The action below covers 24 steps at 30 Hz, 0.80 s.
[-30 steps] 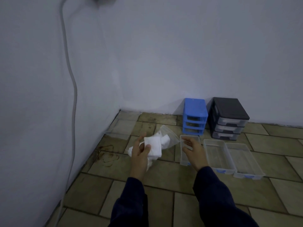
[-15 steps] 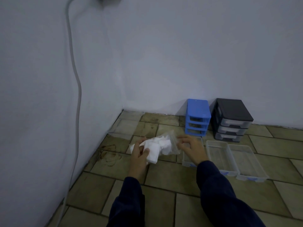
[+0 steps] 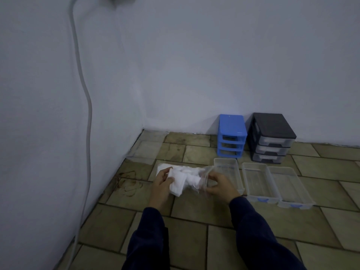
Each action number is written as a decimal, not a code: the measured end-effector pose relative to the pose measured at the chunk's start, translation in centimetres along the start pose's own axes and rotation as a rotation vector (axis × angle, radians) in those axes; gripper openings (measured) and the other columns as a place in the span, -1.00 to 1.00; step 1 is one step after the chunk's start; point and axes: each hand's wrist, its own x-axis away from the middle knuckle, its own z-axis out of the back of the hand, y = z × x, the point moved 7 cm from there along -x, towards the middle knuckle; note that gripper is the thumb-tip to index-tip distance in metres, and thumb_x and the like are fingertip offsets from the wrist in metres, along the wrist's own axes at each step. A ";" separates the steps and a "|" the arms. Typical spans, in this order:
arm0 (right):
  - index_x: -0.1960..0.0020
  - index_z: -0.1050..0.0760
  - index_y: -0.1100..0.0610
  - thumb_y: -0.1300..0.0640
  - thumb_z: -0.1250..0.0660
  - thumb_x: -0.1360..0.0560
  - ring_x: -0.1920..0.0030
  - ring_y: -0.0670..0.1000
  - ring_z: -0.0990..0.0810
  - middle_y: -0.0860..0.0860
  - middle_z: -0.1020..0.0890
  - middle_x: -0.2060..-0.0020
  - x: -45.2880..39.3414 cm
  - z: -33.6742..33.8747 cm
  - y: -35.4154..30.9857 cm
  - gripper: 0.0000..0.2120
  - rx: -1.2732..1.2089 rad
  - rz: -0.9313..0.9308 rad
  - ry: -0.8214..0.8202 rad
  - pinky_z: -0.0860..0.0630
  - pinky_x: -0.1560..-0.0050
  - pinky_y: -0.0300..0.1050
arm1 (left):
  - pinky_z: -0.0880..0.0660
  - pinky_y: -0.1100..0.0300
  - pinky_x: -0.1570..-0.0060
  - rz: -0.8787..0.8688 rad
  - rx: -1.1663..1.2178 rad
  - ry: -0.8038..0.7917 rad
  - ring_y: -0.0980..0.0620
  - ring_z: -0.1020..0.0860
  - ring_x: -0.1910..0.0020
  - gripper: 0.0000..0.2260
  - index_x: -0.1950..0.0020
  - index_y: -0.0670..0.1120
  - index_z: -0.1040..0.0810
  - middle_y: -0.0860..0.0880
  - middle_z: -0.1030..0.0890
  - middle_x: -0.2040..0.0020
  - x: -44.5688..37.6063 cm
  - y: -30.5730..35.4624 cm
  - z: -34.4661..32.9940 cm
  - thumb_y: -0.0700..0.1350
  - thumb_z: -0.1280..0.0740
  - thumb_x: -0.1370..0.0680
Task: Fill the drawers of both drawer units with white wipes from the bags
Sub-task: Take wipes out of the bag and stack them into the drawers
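- Gripping a folded white wipe (image 3: pixel 176 184), the left hand (image 3: pixel 160 185) curled its thumb and fingers round the wipe's near edge, above the tiled floor (image 3: pixel 194 223).
- Pinching the clear plastic bag (image 3: pixel 202 179), the right hand (image 3: pixel 219 187) closed its fingers on the bag's mouth; more white wipes (image 3: pixel 191 175) lay bunched inside the bag, between the two hands.
- Both forearms wore dark blue sleeves (image 3: pixel 253 236) and reached forward from the bottom edge of the view.
- Three clear drawers stood on the floor just right of the right hand: the first drawer (image 3: pixel 228 170) was partly hidden behind that hand, the second drawer (image 3: pixel 258 182) lay beside it, and the third drawer (image 3: pixel 291 186) lay furthest right, touching the second. No wipes could be seen in any of them.
- A blue drawer unit (image 3: pixel 231 138) stood against the wall beyond the right hand, its three slots open and without drawers.
- A black drawer unit (image 3: pixel 271 140) stood just right of the blue one, with three clear drawers seated in it.
- A flat clear bag (image 3: pixel 148 151) lay on the floor beyond the left hand, near the corner.
- A loose brown cord (image 3: pixel 127 182) lay on the floor left of the left hand.
- A grey cable (image 3: pixel 88 121) ran down the wall (image 3: pixel 175 65) far left of both hands.
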 end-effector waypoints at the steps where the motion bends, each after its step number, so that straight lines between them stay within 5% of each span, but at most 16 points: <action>1: -0.30 -0.41 0.15 0.21 -0.44 -0.41 -0.09 -0.05 -0.47 0.00 -0.49 -0.16 0.1 -0.2 -0.2 -0.51 -0.022 0.005 0.009 -0.51 0.33 -0.39 | -0.34 0.25 -0.08 0.008 0.005 0.002 0.04 -0.37 -0.15 -0.65 -0.36 -0.22 -0.37 -0.08 -0.43 -0.19 0.0 0.0 0.1 -0.37 -0.15 -0.58; 6: -0.33 -0.33 0.10 0.14 -0.44 -0.43 -0.11 -0.10 -0.40 -0.07 -0.43 -0.14 0.2 -0.9 -0.5 -0.47 0.066 0.009 0.013 -0.41 0.19 -0.45 | -0.40 0.40 0.08 -0.005 -0.018 -0.001 0.06 -0.38 -0.14 -0.66 -0.35 -0.22 -0.38 -0.05 -0.42 -0.16 0.3 -0.1 -0.2 -0.37 -0.14 -0.58; 10: -0.13 -0.49 0.20 0.23 -0.32 -0.50 -0.02 0.03 -0.55 0.10 -0.58 -0.06 0.1 -0.4 -0.5 -0.79 0.184 0.022 0.117 -0.49 0.03 -0.20 | -0.40 0.52 0.19 -0.016 -0.023 -0.022 0.06 -0.38 -0.14 -0.65 -0.36 -0.21 -0.36 -0.05 -0.42 -0.17 0.3 -0.3 -0.7 -0.37 -0.13 -0.59; 13: -0.06 -0.52 0.22 0.27 -0.27 -0.52 0.02 0.05 -0.57 0.13 -0.61 0.01 0.3 0.3 -0.6 -0.86 0.246 0.035 0.210 -0.50 0.00 -0.17 | -0.38 0.34 0.01 -0.016 -0.007 -0.024 0.06 -0.37 -0.15 -0.65 -0.37 -0.20 -0.35 -0.04 -0.42 -0.17 0.4 -0.3 -0.7 -0.37 -0.12 -0.59; 18: -0.26 -0.39 0.17 0.31 -0.37 -0.45 0.08 -0.16 -0.47 -0.07 -0.47 0.01 1.2 -1.4 -1.3 -0.60 -0.056 0.022 -0.012 -0.46 0.20 -0.47 | -0.33 0.24 -0.10 -0.011 0.008 -0.017 0.05 -0.39 -0.16 -0.66 -0.37 -0.19 -0.35 -0.07 -0.43 -0.20 0.5 -0.6 -0.6 -0.35 -0.13 -0.60; 24: -0.17 -0.43 0.30 0.29 -0.36 -0.46 -0.01 -0.03 -0.48 0.10 -0.53 -0.04 1.2 -2.0 -0.7 -0.70 0.004 -0.014 -0.076 -0.44 0.16 -0.47 | -0.34 0.20 -0.16 -0.005 -0.014 -0.022 0.01 -0.39 -0.20 -0.63 -0.38 -0.19 -0.35 -0.13 -0.43 -0.28 0.6 -1.1 -0.4 -0.38 -0.13 -0.58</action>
